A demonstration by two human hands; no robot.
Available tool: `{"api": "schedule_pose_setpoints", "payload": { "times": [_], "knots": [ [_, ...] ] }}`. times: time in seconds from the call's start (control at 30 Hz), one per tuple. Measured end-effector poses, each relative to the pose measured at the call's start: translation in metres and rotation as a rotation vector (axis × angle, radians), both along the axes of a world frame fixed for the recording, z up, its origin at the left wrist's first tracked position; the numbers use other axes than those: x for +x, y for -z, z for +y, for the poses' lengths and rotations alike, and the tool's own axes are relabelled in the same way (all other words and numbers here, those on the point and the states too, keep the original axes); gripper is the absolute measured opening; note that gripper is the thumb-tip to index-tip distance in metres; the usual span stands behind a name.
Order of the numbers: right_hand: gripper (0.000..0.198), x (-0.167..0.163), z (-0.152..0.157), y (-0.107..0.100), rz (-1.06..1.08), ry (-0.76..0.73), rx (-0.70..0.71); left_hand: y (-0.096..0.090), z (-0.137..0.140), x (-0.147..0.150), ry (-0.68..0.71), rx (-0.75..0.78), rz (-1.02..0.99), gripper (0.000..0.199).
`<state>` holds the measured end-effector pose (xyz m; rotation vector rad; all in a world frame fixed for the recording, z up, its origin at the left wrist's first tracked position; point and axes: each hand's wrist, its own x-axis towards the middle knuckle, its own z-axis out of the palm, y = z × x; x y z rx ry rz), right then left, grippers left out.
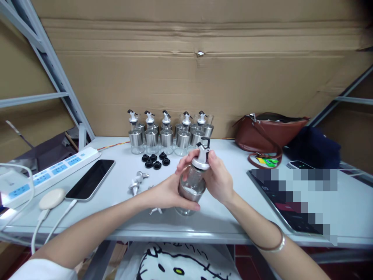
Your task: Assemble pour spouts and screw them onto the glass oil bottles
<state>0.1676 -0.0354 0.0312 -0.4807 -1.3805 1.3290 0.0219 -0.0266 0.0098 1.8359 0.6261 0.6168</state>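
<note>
A glass oil bottle [192,189] with a brushed metal sleeve is tilted slightly to the right above the near part of the table. My left hand [170,192] is wrapped round its body. At the bottle's neck, my right hand [219,179] has thumb and fingers closed on the white pour spout [201,157], which has a black flip lid. Left of my hands lie several loose grey-white spout parts [136,182], partly behind my left forearm. Several black stoppers [156,159] are grouped farther back. Behind them, similar bottles [150,138] with spouts stand upright in a row.
On the left are a power strip [54,171], a phone [91,179] and a white round charger [52,198] with cables. A brown handbag [268,134], a dark blue cloth item [316,146] and a tablet [271,194] lie right. Cardboard [186,81] closes off the back.
</note>
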Motion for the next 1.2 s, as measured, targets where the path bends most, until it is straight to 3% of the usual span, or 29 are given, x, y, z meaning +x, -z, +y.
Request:
{"api": "schedule_pose_setpoints", "payload": {
  "times": [0.3, 0.5, 0.77, 1.07, 1.2],
  "knots": [
    [0.049, 0.002, -0.003, 0.002, -0.009, 0.023, 0.007, 0.001, 0.000, -0.001, -0.014, 0.020, 0.013, 0.079],
    [0.047, 0.003, -0.003, 0.011, -0.053, 0.041, 0.046, 0.006, 0.001, 0.000, 0.022, -0.030, -0.068, 0.110],
    [0.050, 0.011, -0.001, 0.019, -0.188, 0.154, 0.148, 0.001, 0.000, 0.001, 0.014, -0.082, -0.012, 0.080],
    [0.048, 0.015, -0.009, 0.017, -0.238, 0.169, 0.254, 0.004, -0.003, 0.000, 0.009, -0.011, 0.061, 0.082],
    [0.047, 0.015, -0.009, 0.016, -0.266, 0.200, 0.262, 0.003, -0.003, 0.000, -0.004, -0.004, 0.041, 0.098]
  ]
}}
